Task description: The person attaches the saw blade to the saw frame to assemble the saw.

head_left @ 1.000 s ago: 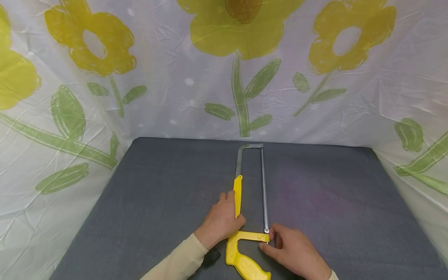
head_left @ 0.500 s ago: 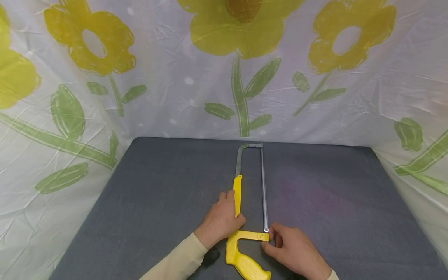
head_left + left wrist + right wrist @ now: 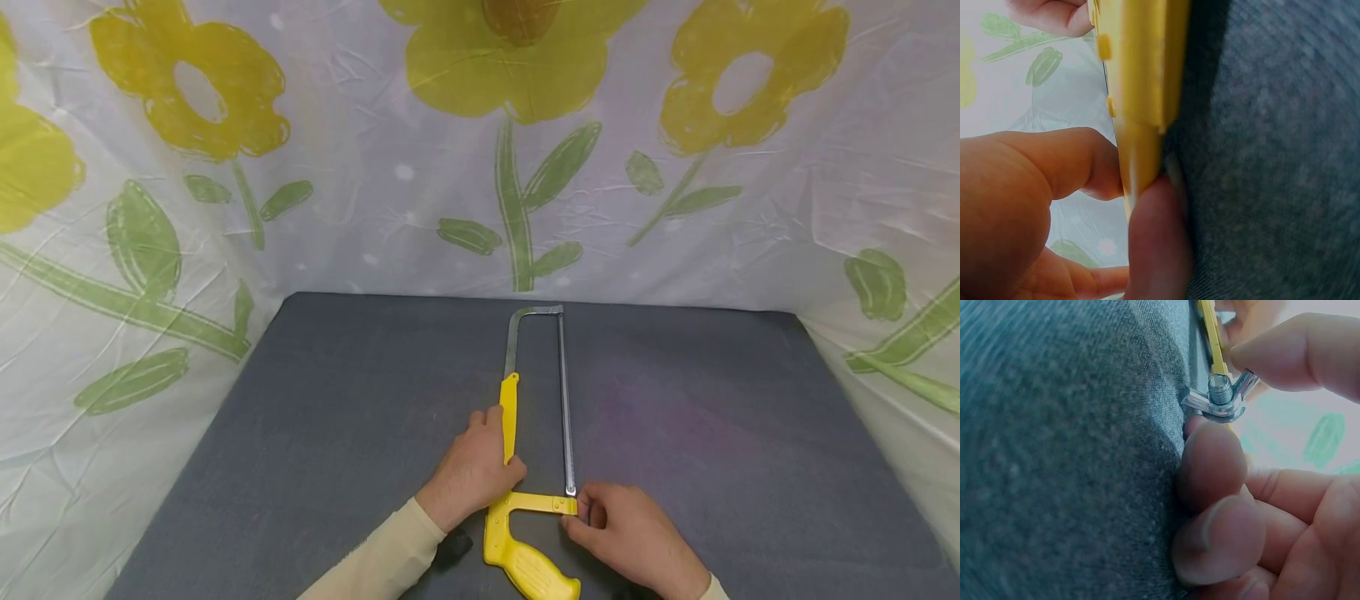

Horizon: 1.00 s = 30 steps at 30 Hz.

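Note:
A hacksaw (image 3: 537, 570) with a yellow handle lies on the dark table, its silver blade (image 3: 566, 408) on the right side and its bow pointing away from me. My left hand (image 3: 472, 471) grips the yellow frame above the handle, thumb on one side and fingers on the other. At the blade's near end, my right hand (image 3: 633, 533) is at the yellow bracket (image 3: 547, 503). In the right wrist view its thumb and fingers pinch a metal wing nut (image 3: 1224, 412) on a threaded bolt end (image 3: 1220, 387), the thumb against one wing.
The dark grey tabletop (image 3: 360, 383) extends around the saw. A white cloth with yellow flowers (image 3: 360, 208) hangs behind and at both sides. Something small and black (image 3: 452, 550) shows under the left wrist.
My right thumb has shifted slightly forward and right, closer to the bracket. The left hand and the hacksaw hold their place.

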Motion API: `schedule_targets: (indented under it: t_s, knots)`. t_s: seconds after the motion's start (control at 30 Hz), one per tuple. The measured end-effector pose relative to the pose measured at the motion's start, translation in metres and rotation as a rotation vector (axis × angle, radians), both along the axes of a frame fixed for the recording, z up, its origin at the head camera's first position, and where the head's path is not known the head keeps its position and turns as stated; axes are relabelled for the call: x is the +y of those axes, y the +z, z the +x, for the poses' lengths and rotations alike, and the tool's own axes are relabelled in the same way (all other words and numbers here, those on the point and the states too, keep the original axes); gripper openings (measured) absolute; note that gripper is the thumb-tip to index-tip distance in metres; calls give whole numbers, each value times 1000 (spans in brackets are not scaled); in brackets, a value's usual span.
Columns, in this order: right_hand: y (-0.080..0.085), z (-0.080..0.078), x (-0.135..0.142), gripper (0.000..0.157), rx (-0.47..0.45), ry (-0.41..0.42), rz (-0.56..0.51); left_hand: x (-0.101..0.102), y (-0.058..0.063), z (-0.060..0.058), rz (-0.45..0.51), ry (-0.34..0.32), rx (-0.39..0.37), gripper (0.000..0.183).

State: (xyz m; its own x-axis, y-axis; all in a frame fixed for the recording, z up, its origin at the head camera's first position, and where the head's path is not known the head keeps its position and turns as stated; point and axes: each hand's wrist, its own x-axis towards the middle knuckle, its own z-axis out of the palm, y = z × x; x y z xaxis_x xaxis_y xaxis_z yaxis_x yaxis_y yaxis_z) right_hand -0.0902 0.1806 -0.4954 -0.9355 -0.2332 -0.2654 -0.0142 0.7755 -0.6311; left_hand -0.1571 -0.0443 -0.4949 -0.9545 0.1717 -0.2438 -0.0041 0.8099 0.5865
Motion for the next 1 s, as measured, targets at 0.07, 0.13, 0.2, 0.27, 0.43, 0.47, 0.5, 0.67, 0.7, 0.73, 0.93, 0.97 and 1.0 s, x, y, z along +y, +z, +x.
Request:
schedule_targets:
  t_s: [0.07, 0.13, 0.2, 0.27, 0.43, 0.47, 0.5, 0.67, 0.7, 0.73, 0.93, 0.97, 1.0]
  knots:
    - [0, 0, 0, 26, -2, -1, -5, 0, 0, 0, 0, -5, 6, 85]
    - [-1, 0, 1, 26, -19, -3, -8, -1, -1, 1, -7, -11, 14, 84]
    - [-1, 1, 1, 27, -43, -6, -9, -1, -1, 1, -12, -18, 20, 83]
    - [-1, 1, 1, 28, -67, -11, -11, -2, -2, 1, -16, -22, 22, 83]
    - [-1, 0, 2, 32, -61, -20, -1, -1, -1, 0, -3, -17, 23, 83]
    - [-1, 0, 2, 33, -54, -20, 3, -1, -1, 0, -2, -16, 22, 83]
    - [0, 0, 2, 33, -49, -19, 5, -1, -1, 0, -1, -16, 23, 83]
    - [-1, 0, 2, 33, -29, -5, 1, -1, -1, 0, -3, -17, 19, 83]
    - [-1, 0, 2, 33, -30, -4, -1, -1, -1, 0, -3, -17, 19, 83]
    - [-1, 0, 2, 32, -32, -4, -2, -1, -1, 0, -4, -16, 18, 83]
    - [0, 0, 2, 31, -38, -2, -2, -1, 0, 0, -6, -12, 17, 83]
    - [0, 0, 2, 31, -36, 0, -4, 0, 0, 0, -7, -11, 19, 83]
    - [0, -1, 2, 31, -31, 2, -6, 0, 0, 0, -7, -10, 21, 83]
